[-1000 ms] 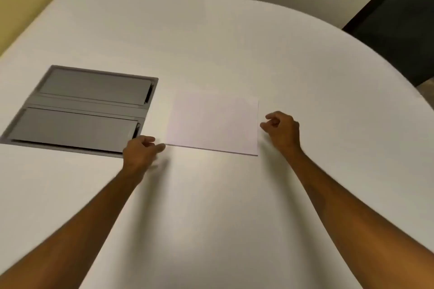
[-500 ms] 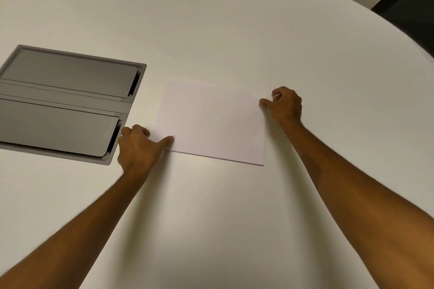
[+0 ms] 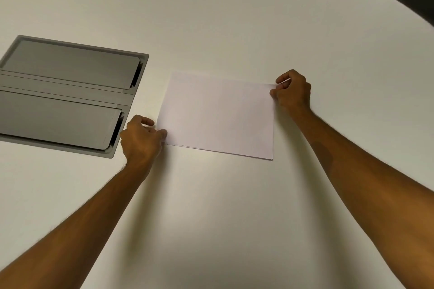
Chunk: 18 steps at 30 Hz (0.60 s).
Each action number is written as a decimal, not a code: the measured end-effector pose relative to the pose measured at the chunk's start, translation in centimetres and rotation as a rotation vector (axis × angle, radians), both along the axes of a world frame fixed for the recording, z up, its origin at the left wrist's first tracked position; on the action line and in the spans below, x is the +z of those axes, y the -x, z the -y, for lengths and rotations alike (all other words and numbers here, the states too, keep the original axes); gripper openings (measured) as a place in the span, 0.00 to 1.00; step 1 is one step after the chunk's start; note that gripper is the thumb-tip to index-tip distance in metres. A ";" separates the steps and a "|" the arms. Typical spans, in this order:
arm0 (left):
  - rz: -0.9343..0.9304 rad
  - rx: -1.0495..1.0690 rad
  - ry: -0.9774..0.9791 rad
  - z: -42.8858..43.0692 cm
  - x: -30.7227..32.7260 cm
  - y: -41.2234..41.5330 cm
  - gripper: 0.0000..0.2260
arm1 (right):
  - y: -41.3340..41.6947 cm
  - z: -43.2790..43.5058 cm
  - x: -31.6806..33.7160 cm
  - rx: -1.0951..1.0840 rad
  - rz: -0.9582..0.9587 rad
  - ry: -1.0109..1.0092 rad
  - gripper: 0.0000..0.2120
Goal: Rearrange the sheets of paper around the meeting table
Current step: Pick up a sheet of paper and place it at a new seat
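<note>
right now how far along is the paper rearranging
Nothing looks placed yet: the one stack of white paper lies flat on the meeting table, beside the grey cable hatch. In hand: the left hand pinches its near left corner, the right hand its far right corner. Lifting and distributing remain.

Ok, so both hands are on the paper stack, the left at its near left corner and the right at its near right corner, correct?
Not quite. The right hand pinches the far right corner of the paper stack, not the near one; the head view shows it. The left hand is at the near left corner, as you said.
</note>
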State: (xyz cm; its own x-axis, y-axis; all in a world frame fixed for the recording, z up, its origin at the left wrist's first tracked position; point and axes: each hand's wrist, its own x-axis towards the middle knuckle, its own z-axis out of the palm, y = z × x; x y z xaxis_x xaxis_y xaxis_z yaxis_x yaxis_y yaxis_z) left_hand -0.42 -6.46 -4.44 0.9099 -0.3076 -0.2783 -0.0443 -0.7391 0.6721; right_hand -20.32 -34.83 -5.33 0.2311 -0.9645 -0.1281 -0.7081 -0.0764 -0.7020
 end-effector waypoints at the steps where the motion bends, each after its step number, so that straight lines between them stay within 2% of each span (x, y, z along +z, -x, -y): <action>1: -0.006 0.003 0.009 -0.1 0.0 -0.1 0.13 | 0.1 0.0 0.0 0.006 0.004 0.008 0.11; 6: -0.059 0.027 0.105 -0.3 0.2 -0.4 0.09 | 0.5 0.3 0.0 0.037 0.018 0.018 0.09; 11: -0.199 0.052 0.278 -0.5 0.5 -0.6 0.08 | 1.0 0.9 0.3 0.064 0.057 0.014 0.13; 15: -0.283 0.031 0.376 -1.3 0.8 -1.1 0.08 | 1.5 0.7 1.2 0.204 0.059 0.077 0.19; 18: -0.274 -0.031 0.401 -2.0 1.6 -1.7 0.08 | 1.6 0.1 2.8 0.376 0.067 0.062 0.24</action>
